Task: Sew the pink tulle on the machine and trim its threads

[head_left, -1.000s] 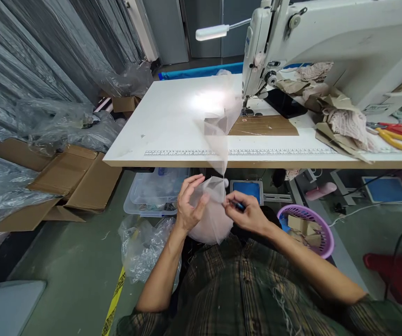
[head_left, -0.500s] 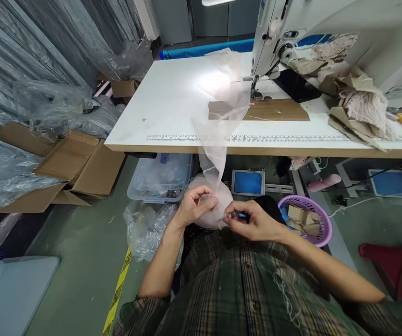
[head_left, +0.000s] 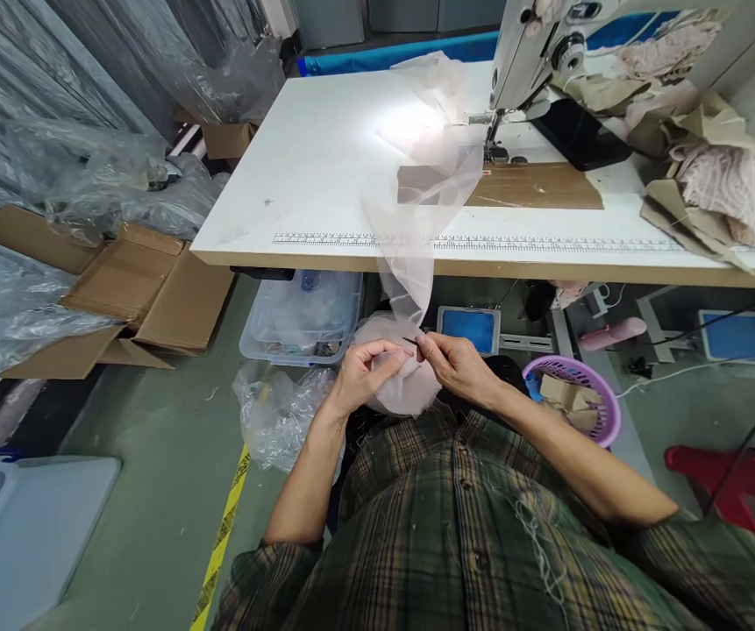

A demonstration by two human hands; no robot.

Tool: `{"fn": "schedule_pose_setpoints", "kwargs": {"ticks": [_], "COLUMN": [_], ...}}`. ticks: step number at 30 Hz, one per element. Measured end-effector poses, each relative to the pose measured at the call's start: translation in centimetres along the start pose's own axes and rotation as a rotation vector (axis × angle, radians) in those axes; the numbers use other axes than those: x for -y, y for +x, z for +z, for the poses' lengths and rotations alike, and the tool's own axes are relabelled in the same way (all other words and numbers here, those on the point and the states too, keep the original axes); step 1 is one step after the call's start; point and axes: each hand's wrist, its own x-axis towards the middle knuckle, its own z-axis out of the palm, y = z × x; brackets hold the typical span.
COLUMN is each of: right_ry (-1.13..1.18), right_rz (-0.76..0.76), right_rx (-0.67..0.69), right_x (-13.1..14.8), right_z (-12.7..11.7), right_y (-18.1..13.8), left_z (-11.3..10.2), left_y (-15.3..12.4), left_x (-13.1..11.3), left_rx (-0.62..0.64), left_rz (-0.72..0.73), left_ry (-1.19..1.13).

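Sheer pale pink fabric (head_left: 407, 280) hangs from the sewing table down to my lap, where more of it is bunched into a rounded pile (head_left: 409, 399). My left hand (head_left: 369, 375) pinches a fold of this fabric between thumb and fingers. Close on its right, my right hand (head_left: 459, 361) is closed around a small dark-tipped tool (head_left: 411, 341), which looks like thread snips. Its tip points left, near my left fingertips. Most of the tool is hidden in the fingers.
Ahead stands a sewing machine (head_left: 515, 70) on a white table (head_left: 324, 166), with brown cardboard (head_left: 535, 186) by its needle. Fabric scraps (head_left: 712, 175) lie to the right. Below are a purple basket (head_left: 607, 412), a clear plastic bin (head_left: 265, 329) and an open carton (head_left: 173, 307).
My right hand has moved up and closer to my left hand, and the tool's dark tip now shows by the fabric. The left hand keeps its pinch. The view has shifted slightly.
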Motion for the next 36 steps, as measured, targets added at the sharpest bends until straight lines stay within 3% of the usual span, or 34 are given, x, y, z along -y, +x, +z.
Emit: {"fn": "schedule_pose_setpoints", "kwargs": {"ticks": [7, 14, 17, 19, 23, 25, 27, 30, 33, 35, 36], "right_ry": [0.059, -0.001, 0.108, 0.230, 0.355, 0.367, 0.374, 0.380, 0.403, 0.418, 0.422], "right_rz": [0.002, -0.025, -0.039, -0.072, -0.088, -0.059, -0.009, 0.081, 0.165, 0.204, 0.222], "right_rx": [0.095, 0.024, -0.011, 0.031, 0.159, 0.201, 0.238, 0.309, 0.345, 0.281, 0.206], "right_x": [-0.3, -0.3, -0.7, -0.8, -0.5, -0.3, -0.4, -1.1, -2.0, -2.8, -3.1], "right_z": [0.0, 0.5, 0.5, 0.5, 0.2, -0.1, -0.5, -0.9, -0.5, 0.3, 0.8], "right_y": [-0.7, -0.1, -0.5, -1.1, -3.3, -4.5, -5.4, -5.9, -5.0, -3.9, -3.2], "left_z": [0.3, 0.3, 0.4, 0.4, -0.1, -0.8, -1.9, -3.7, -5.0, -5.2, -5.2], "left_y": [0.2, 0.3, 0.3, 0.1, -0.8, -1.6, -2.6, -3.5, -2.9, -1.6, -0.7], "left_x": [0.4, 0.1, -0.1, -0.3, -1.3, -1.9, -2.4, -2.6, -1.8, -0.8, -0.1], "left_rx": [-0.018, -0.006, 0.000, 0.011, 0.059, 0.107, 0.169, 0.267, 0.332, 0.254, 0.151], "left_rz": [-0.018, -0.040, 0.003, 0.094, 0.459, 0.574, 0.533, 0.309, 0.182, 0.176, 0.187], "left_ry": [-0.100, -0.064, 0.002, 0.046, 0.142, 0.267, 0.428, 0.600, 0.573, 0.497, 0.485]}}
